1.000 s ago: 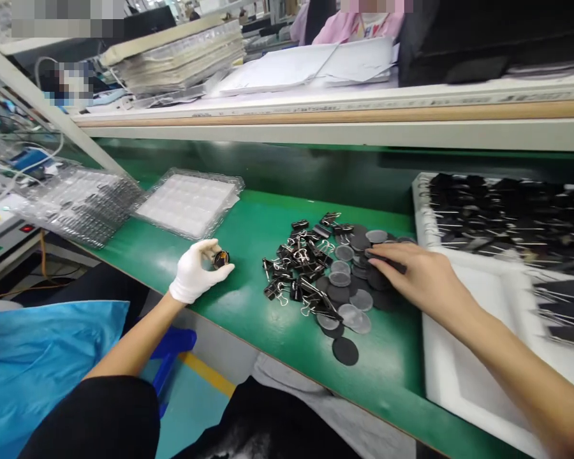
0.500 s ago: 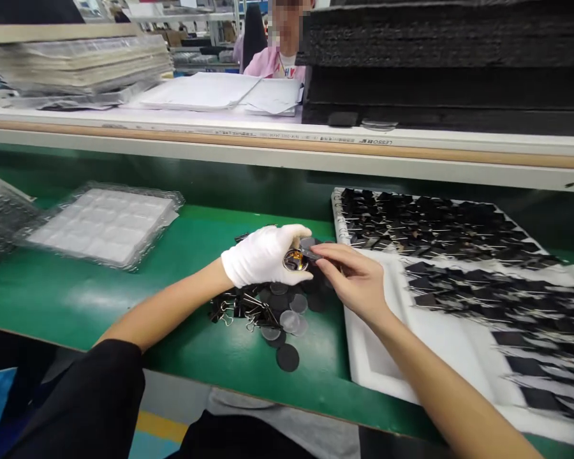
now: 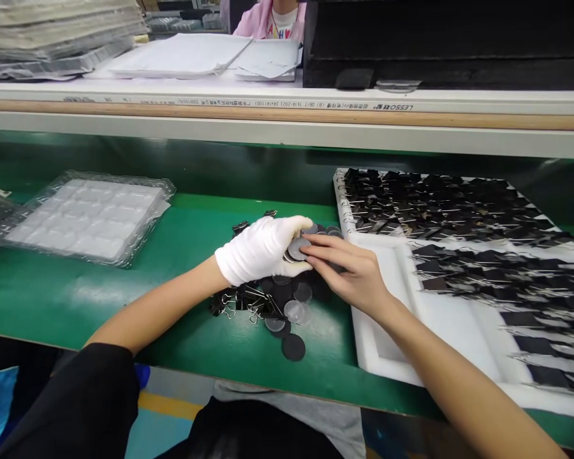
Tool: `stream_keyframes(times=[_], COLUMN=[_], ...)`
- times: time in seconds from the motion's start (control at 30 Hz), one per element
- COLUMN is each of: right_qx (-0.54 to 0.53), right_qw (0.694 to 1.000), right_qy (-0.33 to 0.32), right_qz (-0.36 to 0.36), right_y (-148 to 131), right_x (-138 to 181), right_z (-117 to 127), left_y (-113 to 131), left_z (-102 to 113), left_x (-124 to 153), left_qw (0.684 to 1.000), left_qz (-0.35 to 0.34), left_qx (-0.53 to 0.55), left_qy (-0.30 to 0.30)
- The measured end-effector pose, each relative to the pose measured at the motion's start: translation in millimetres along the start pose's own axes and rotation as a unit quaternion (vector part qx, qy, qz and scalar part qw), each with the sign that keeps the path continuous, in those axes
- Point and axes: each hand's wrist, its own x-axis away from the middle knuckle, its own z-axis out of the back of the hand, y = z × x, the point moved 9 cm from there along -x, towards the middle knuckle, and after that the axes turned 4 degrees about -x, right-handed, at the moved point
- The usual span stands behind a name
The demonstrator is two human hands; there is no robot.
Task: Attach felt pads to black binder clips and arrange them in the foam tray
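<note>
My left hand (image 3: 261, 252), in a white glove, is closed around a small round part with a shiny rim (image 3: 287, 257), mostly hidden now. Over its face lies a grey translucent disc (image 3: 298, 248), pinched at its right edge by the bare fingers of my right hand (image 3: 354, 271). Whether the disc is pressed fully against the part, I cannot tell. Below the hands are black binder clips (image 3: 253, 301) and a scatter of discs, some clear (image 3: 294, 312), some black (image 3: 293, 347). More discs (image 3: 332, 231) show behind my right fingers.
To the right, a white foam tray (image 3: 363, 331) bears many black binder clips (image 3: 449, 204) in rows. A clear plastic blister tray (image 3: 90, 217) lies on the green bench at left. A shelf edge (image 3: 277, 131) crosses behind; a person in pink (image 3: 258, 19) is beyond.
The grey disc has moved left and down, from the part's upper right edge to over its face, covering the orange-gold inside. My view has tilted slightly downward.
</note>
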Motion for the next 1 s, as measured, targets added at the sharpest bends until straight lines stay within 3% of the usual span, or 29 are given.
stream_keyframes(times=[0.23,0.37,0.53,0.6,0.67,0.77,0.83,0.9,1.0], right_qx=[0.055,0.074,0.013,-0.023,-0.105,-0.265,-0.336,-0.377,-0.403], right_qw=[0.994,0.994,0.996,1.000,0.989,0.916,0.859,0.818,0.784], right_qy=[0.090,0.061,-0.015,-0.010,0.002,-0.018,-0.019,0.023,0.091], right_qz=[0.015,0.055,0.082,0.017,-0.102,-0.300,-0.385,-0.434,-0.463], right_y=[-1.8,-2.4,-3.2,4.2,20.1,45.3,55.8,65.7,76.7], right_x=[4.1,3.3,3.0,1.4,2.4,14.8,24.3,30.7,35.1], right_z=[15.6,16.4,4.0,1.6,-3.2,-25.1,-35.3,-33.9,-25.9], left_y=[-3.2,-2.3,-1.2,0.6,3.1,9.1,6.6,-10.3,-58.6], left_z=[6.1,5.8,1.3,-0.5,-1.5,-0.8,4.3,16.0,34.6], left_x=[2.3,3.6,2.2,1.2,0.3,-1.3,-3.5,-6.8,-5.6], left_qw=[0.999,0.999,0.999,1.000,1.000,0.999,0.997,0.998,0.986], left_qz=[0.026,0.028,0.024,0.019,0.014,-0.011,-0.020,0.014,0.135], left_qx=[0.017,0.022,0.021,0.022,0.018,-0.003,-0.020,-0.041,-0.094], left_qy=[0.017,0.023,0.005,-0.006,-0.019,-0.051,-0.066,-0.056,-0.038])
